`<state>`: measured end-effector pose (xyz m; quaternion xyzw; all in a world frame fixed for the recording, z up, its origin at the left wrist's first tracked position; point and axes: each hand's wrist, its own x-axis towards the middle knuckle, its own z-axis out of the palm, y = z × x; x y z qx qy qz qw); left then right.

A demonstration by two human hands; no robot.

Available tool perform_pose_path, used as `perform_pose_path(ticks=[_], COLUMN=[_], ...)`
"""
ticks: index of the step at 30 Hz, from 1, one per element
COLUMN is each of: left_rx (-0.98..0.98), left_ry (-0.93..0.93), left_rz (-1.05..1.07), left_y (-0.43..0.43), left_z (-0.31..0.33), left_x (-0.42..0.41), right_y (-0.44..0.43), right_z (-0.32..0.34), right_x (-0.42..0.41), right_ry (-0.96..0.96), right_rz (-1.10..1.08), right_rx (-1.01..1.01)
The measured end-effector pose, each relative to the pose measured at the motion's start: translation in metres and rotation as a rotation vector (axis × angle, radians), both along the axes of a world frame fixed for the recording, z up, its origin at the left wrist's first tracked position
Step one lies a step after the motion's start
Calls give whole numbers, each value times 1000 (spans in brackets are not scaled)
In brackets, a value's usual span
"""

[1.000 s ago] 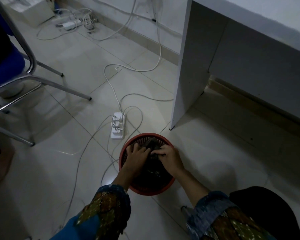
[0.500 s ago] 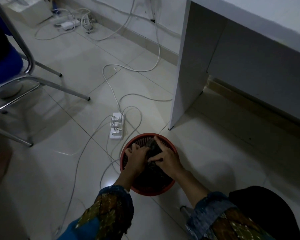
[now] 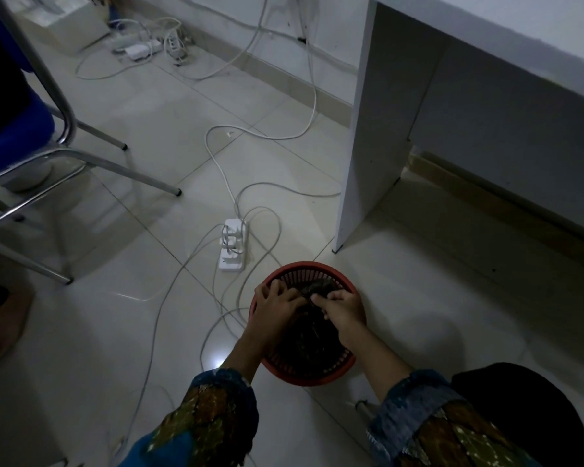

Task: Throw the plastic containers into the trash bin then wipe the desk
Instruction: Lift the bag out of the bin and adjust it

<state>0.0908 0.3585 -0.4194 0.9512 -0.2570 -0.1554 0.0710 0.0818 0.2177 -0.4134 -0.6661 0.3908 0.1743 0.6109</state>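
A round red plastic trash bin (image 3: pixel 305 376) stands on the tiled floor next to the white desk's side panel (image 3: pixel 378 129). Both my hands are down inside it. My left hand (image 3: pixel 273 305) has its fingers curled over dark crumpled material (image 3: pixel 319 286) at the bin's far side. My right hand (image 3: pixel 346 310) pinches the same dark material from the right. The bin's inside is dark, and no plastic container can be made out in it. The desk top is out of view except for its front edge.
A white power strip (image 3: pixel 232 246) with plugs lies just left of the bin, with white cables (image 3: pixel 223 170) looping across the floor. A blue chair on chrome legs (image 3: pixel 64 153) stands at the left. Another person's foot (image 3: pixel 0 318) is at the left edge.
My right hand's fingers, stretched out half a second ago, have curled back onto the dark material. My left hand stays in the bin. The bin has not moved.
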Motion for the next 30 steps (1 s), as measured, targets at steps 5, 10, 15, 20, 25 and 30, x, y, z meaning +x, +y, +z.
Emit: perform_pose_path(ticks=[5,10,15,20,25,30], left_rx=[-22,-147,-133,-174,-82,67], left_ry=[-217,-316,-123,-132,-150,-338], left_rz=[-55,18,159,60,29,-2], left_y=[0,-7,3,15,12,3], left_z=[-2,9,6,-6,-7,1], left_x=[-1,0,10,9,6,10], right_y=[6,6,5,2,-1,-3], right_z=[-3,-1,2,8,4,4], right_x=[0,-3,0,2,3,2], right_ry=[-92,-200,-51,117,192,168], right_rz=[142,547,690,463,254,202], right_rx=[-252,-340,-185,134,324,351])
